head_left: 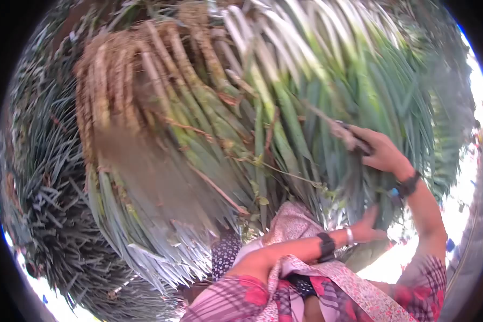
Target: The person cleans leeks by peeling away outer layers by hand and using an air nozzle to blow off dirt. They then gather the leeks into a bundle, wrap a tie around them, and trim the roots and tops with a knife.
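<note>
My right hand, at the right over the green leaves, is closed around a dark tool handle. I cannot make out whether it has a blade. A thin, pale brownish stalk runs up and left from these fingers. Lower down, my left hand reaches across my body, blurred, with fingers apart beside the hanging leaf ends; I see nothing held in it. Ahead lie leeks with clean white shafts and green leaves. To their left are leeks with brown, dry outer skins and roots.
A large heap of leek leaves fills the left side. More leaves hang at the far right. A dry vine trails across the leeks in front of me. A patterned cloth lies near my lap.
</note>
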Demonstrator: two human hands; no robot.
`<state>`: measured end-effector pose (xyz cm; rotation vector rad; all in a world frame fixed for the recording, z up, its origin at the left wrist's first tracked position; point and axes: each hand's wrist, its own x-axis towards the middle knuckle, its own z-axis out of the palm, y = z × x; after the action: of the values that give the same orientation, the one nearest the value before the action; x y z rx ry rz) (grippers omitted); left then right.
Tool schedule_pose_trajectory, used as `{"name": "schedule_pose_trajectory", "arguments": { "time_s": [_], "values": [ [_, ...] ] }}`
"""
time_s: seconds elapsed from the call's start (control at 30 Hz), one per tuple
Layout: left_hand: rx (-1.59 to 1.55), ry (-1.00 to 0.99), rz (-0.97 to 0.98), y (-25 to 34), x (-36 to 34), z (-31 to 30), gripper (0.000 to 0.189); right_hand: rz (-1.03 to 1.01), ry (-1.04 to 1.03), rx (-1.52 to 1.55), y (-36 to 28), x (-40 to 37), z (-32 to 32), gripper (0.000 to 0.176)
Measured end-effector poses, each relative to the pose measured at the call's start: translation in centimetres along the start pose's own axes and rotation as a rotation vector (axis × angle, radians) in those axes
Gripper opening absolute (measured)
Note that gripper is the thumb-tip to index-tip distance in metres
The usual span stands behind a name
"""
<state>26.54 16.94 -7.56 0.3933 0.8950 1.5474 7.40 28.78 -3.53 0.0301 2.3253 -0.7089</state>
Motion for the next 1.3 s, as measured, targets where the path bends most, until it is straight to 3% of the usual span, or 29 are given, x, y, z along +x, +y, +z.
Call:
{"name": "schedule_pose_trajectory", "arguments": {
  "time_s": [0.03,0.1,0.17,0.2,0.23,0.27,0.3,0.33,0.37,0.4,0.43,0.47,0.5,0.57,0.6,0.63,0.7,0.73,0.8,0.83,0.87,0.9,0.93,1.07,1.13,1.23,1.3],
  "values": [
    [0.019,0.038,0.004,-0.5,0.2,-1.9,0.098,-0.042,0.000,0.001,0.7,-0.2,-0.5,0.071],
    [0.101,-0.134,0.119,-1.5,0.0,-5.1,0.085,0.044,0.060,0.047,1.6,-1.3,-0.7,0.072],
    [0.315,0.173,-0.114,1.0,-4.6,-11.3,0.052,0.025,0.096,0.074,-0.1,-0.5,1.0,0.073],
    [0.459,0.359,-0.114,0.3,-5.9,-14.0,0.037,0.009,0.128,0.089,-0.7,-0.2,1.9,0.073],
    [0.597,0.622,-0.009,3.0,-8.8,-16.8,0.030,0.015,0.113,0.095,-1.2,0.1,2.9,0.073],
    [0.738,0.782,-0.010,2.0,-10.1,-19.6,0.026,-0.005,0.109,0.074,-1.6,1.0,3.9,0.074],
    [0.963,0.900,-0.012,3.3,-11.3,-22.5,0.034,-0.030,0.106,0.052,-1.7,1.9,4.7,0.075],
    [1.249,0.896,-0.142,3.1,-12.1,-25.3,0.048,-0.037,0.102,0.009,-1.5,2.4,5.4,0.075],
    [1.320,0.818,-0.349,2.8,-12.8,-28.2,0.066,-0.041,0.094,0.017,-1.5,2.6,5.6,0.075],
    [1.382,0.797,-0.501,2.5,-13.1,-30.4,0.071,-0.038,0.101,-0.010,-1.5,2.7,5.8,0.076],
    [1.403,0.801,-0.549,1.7,-13.4,-32.9,0.072,-0.034,0.109,-0.041,-1.5,2.7,6.0,0.076],
    [1.394,1.015,-0.381,-1.6,-13.4,-35.6,0.053,-0.011,0.101,-0.018,-1.6,2.6,5.8,0.076],
    [1.391,1.013,-0.384,-0.3,-13.9,-36.2,0.053,-0.009,0.097,-0.017,-1.4,2.4,6.0,0.076],
    [1.461,0.790,-0.437,4.1,-14.5,-36.2,0.021,-0.043,0.133,-0.007,-0.8,2.4,6.0,0.077],
    [1.607,0.834,-0.227,4.5,-14.7,-36.2,0.013,-0.049,0.142,0.002,-0.8,2.5,5.8,0.077],
    [1.624,0.824,-0.238,5.5,-15.3,-35.8,0.013,-0.043,0.125,-0.021,-1.1,2.4,5.8,0.077],
    [1.332,0.932,-0.283,9.6,-16.0,-34.9,0.016,-0.053,0.131,-0.029,-1.3,2.5,5.7,0.077],
    [1.336,0.943,-0.181,12.2,-17.0,-34.0,0.014,-0.030,0.133,-0.064,-1.4,2.3,5.9,0.077],
    [0.900,0.931,-0.025,18.2,-18.9,-32.1,0.018,-0.009,0.133,-0.075,-1.8,1.8,6.3,0.077],
    [0.871,0.915,0.057,22.1,-19.4,-30.8,0.015,0.004,0.147,-0.092,-2.2,1.7,6.5,0.077],
    [0.564,1.019,-0.142,27.1,-19.7,-29.0,0.016,0.018,0.162,-0.112,-2.5,1.5,6.6,0.078],
    [0.545,1.032,0.165,28.6,-20.4,-30.5,0.018,0.014,0.162,-0.099,-2.7,1.2,7.0,0.078],
    [0.765,1.121,0.025,32.8,-21.9,-30.4,0.022,0.014,0.177,-0.104,-2.8,1.1,7.3,0.078],
    [1.467,1.413,0.495,47.5,-28.9,-31.9,0.027,0.039,0.213,-0.112,-3.6,0.7,6.9,0.078],
    [1.713,1.571,0.597,52.8,-31.5,-32.5,0.032,0.071,0.204,-0.082,-4.6,0.2,6.5,0.077],
    [1.818,1.751,0.506,53.4,-34.4,-36.1,0.040,0.095,0.291,0.059,-4.1,0.2,7.0,0.075],
    [1.704,1.746,0.297,46.7,-34.4,-39.1,0.046,0.084,0.377,0.167,-3.6,1.0,7.3,0.073]
  ]
}}
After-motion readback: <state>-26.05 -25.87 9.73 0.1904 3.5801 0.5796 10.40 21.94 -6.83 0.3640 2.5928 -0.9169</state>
